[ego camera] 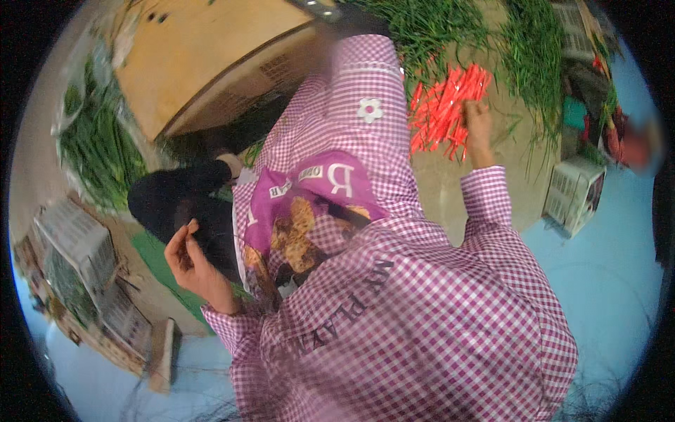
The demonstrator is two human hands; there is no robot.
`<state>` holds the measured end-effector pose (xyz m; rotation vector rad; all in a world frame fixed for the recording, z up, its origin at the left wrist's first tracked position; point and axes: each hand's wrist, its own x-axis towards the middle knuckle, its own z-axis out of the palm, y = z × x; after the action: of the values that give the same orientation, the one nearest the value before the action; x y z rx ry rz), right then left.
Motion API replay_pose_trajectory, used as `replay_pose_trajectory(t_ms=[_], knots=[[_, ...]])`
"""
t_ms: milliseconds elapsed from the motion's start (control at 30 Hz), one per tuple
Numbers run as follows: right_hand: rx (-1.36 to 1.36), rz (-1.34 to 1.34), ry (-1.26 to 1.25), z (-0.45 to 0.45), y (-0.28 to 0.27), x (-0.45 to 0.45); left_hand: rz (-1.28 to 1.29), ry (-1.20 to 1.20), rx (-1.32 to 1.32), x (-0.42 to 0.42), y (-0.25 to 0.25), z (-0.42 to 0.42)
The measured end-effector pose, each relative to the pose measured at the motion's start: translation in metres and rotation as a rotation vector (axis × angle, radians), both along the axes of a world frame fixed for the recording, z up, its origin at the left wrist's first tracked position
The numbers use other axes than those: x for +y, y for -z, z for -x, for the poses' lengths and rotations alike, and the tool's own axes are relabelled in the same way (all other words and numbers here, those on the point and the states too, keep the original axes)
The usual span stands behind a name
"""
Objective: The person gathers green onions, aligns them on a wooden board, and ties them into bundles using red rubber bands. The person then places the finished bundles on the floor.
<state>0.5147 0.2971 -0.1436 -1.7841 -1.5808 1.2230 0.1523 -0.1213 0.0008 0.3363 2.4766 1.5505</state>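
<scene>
My right hand (pixel 477 129) reaches down to the right edge of a loose pile of short red plastic strips (pixel 443 113) on the floor; its fingertips touch the strips, and whether they pinch one cannot be made out. My left hand (pixel 195 264) is raised at the left, over a dark trouser leg, with thumb and fingertips brought together. Nothing is plainly visible between them, though something thin could be too small to see. A purple printed cloth or bag (pixel 337 179) lies across my lap over checked clothing.
Long green leafy stalks (pixel 532 63) lie beyond and right of the strips, with more stalks (pixel 432 26) at the top. A large cardboard box (pixel 211 58) stands upper left, beside bagged greens (pixel 97 142). White plastic crates (pixel 79 242) are at left; another crate (pixel 572 195) is at right.
</scene>
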Motion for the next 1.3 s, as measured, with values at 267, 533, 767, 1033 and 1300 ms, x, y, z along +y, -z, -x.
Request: replay_pose_trajectory(t_ms=[267, 533, 767, 1033, 1300], knots=[[-0.283, 0.377, 0.071, -0.035, 0.074, -0.093, 0.128, 0.257, -0.318, 0.09, 0.006, 0.003], [-0.395, 0.201, -0.099, 0.0, 0.138, -0.082, 0.29, 0.263, -0.477, 0.109, -0.008, -0.006], [-0.567, 0.204, -0.16, 0.042, 0.152, -0.049, 0.333, 0.112, -0.591, 0.103, -0.002, -0.005], [-0.615, 0.496, -0.353, 0.048, 0.204, -0.016, 0.348, 0.018, -0.657, 0.096, -0.012, -0.008], [-0.372, 0.439, -0.183, -0.041, 0.12, -0.023, 0.446, 0.123, -0.656, 0.095, -0.008, -0.003]])
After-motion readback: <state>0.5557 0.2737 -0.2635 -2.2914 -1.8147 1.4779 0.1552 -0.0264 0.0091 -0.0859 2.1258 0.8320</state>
